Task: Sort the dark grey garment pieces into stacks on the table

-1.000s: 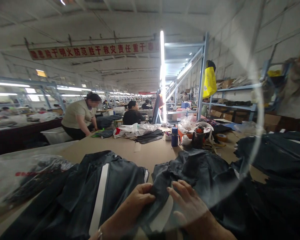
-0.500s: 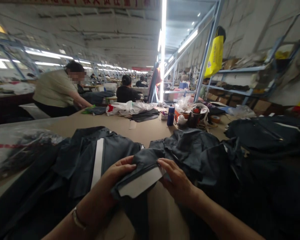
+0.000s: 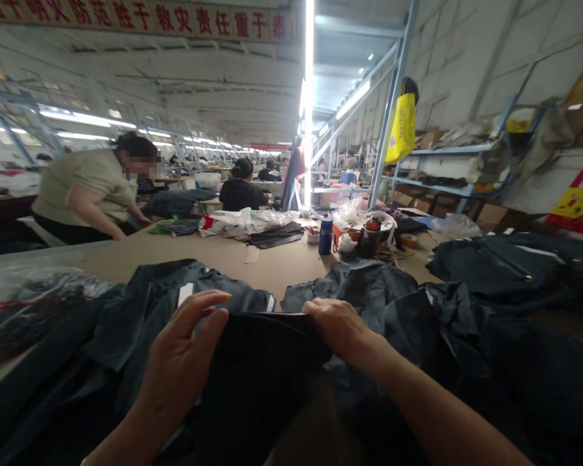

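Note:
A dark garment piece [image 3: 267, 362] hangs in front of me, its top edge stretched level and showing a thin pale line. My right hand [image 3: 342, 330] grips the upper right corner, fingers folded over the edge. At the upper left corner is my left hand [image 3: 182, 353], thumb and forefinger apart with a gap between them. Its thumb is against or very close to the cloth; I cannot tell which. Behind my left hand lies a dark garment [image 3: 121, 323] with a white strip [image 3: 185, 292]. Another crumpled dark garment [image 3: 369, 285] lies beyond my right hand.
The brown table [image 3: 233, 259] carries a blue bottle [image 3: 326, 236], a dark flask [image 3: 369, 238] and white plastic wrapping [image 3: 245, 221]. A clear bag [image 3: 34, 310] sits at left, more dark garments [image 3: 505, 265] at right. A co-worker [image 3: 90, 188] bends over the far left side.
The garment piece has been turned upright, so its broad white panel now shows only as a thin edge. My left hand has moved left and its finger and thumb have parted.

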Demonstrator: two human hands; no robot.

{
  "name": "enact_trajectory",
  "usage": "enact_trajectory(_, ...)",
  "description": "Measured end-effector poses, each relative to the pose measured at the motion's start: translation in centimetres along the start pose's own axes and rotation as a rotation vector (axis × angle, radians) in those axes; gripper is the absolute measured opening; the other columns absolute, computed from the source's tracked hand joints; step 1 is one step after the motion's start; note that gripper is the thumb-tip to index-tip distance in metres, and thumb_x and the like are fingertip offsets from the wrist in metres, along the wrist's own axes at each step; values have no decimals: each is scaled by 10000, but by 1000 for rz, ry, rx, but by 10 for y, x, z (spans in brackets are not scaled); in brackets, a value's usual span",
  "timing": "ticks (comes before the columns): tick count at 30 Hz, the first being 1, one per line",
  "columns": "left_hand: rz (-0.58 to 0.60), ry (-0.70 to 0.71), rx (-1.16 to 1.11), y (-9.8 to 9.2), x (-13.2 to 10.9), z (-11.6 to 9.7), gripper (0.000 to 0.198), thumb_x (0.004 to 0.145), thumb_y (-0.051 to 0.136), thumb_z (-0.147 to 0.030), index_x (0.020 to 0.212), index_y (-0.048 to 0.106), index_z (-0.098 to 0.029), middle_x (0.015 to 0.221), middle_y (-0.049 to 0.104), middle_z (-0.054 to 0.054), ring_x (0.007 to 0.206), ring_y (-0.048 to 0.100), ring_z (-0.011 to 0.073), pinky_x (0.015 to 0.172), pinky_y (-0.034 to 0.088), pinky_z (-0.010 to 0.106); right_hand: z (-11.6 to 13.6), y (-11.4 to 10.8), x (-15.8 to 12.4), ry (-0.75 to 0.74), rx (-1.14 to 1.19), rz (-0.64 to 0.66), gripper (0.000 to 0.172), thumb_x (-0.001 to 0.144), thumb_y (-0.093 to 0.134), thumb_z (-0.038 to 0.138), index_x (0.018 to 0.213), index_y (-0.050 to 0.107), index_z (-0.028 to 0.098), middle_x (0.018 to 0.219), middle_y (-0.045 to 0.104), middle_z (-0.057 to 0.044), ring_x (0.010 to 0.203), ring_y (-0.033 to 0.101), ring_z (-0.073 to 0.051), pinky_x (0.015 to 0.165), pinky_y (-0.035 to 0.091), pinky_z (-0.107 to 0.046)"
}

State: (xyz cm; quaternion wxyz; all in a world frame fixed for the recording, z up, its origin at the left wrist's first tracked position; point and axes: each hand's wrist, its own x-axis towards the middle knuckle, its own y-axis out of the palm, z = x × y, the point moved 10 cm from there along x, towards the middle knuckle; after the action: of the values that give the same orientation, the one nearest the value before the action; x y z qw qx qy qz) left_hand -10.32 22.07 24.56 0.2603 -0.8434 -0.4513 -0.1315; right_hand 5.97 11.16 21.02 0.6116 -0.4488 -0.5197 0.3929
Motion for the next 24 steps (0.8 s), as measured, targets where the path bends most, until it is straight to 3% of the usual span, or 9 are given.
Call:
enact_trajectory(3,134,330,473,20,-11,-41,271,816,559,-379,1056,570,-254,1125,575,9,1064,525,188,932,353,250,34,-5,10,-177,-105,30,152,887,395,134,890,536,189,812,591,-28,741,559,-169,644,346,-291)
enact_trajectory(6,502,143,740,61,-20,-6,266,853,443,-312,1054,585,-212,1015,629,71,944,588,269,806,394,367,69,-9,21,-335,-98,-10,124,891,432,169,858,548,196,806,586,-21,763,539,-185,702,380,-325)
enact_trajectory(8,627,3,756,70,-23,21,256,860,365,-232,961,595,-183,913,643,88,855,609,284,705,379,365,83,-14,27,-384,-105,-73,98,878,477,189,813,550,191,797,575,-21,772,524,-194,734,399,-346)
enact_trajectory(11,583,-112,409,63,-14,46,235,866,384,-258,805,581,-147,799,636,68,760,592,219,642,363,296,84,-36,22,-344,-52,-286,37,837,571,227,859,565,197,938,576,-30,920,508,-210,877,392,-389)
enact_trajectory(15,399,-469,-364,40,-6,89,348,740,629,-426,870,591,-105,779,647,67,691,578,177,641,434,257,59,-60,-30,-217,231,-709,373,834,568,223,1196,477,240,1264,445,-61,1224,354,-252,1039,299,-432)
enact_trajectory(17,279,-600,-617,35,-8,102,469,592,769,-418,885,585,-102,738,651,58,658,590,172,673,466,268,29,-39,-53,3,527,-800,427,863,521,301,1270,402,246,1307,403,-82,1238,359,-253,1015,341,-417)
enact_trajectory(19,207,-623,-700,38,-12,101,510,527,815,-409,868,585,-109,706,646,45,630,586,161,663,474,259,1,12,-63,301,925,-758,512,862,484,477,1299,347,249,1309,408,-101,1198,422,-256,948,409,-397)
enact_trajectory(22,298,-522,-624,67,-27,83,481,669,718,-467,975,594,-118,806,651,66,660,578,165,658,478,273,2,93,-60,575,1481,-590,751,749,498,688,1310,314,223,1246,474,-139,1059,537,-262,789,492,-358)
enact_trajectory(24,416,-387,-495,92,-44,69,429,766,619,-473,1002,611,-115,852,641,85,731,575,185,685,469,276,15,119,-52,601,1705,-484,799,676,567,709,1259,383,195,1125,554,-137,948,585,-252,746,502,-339)
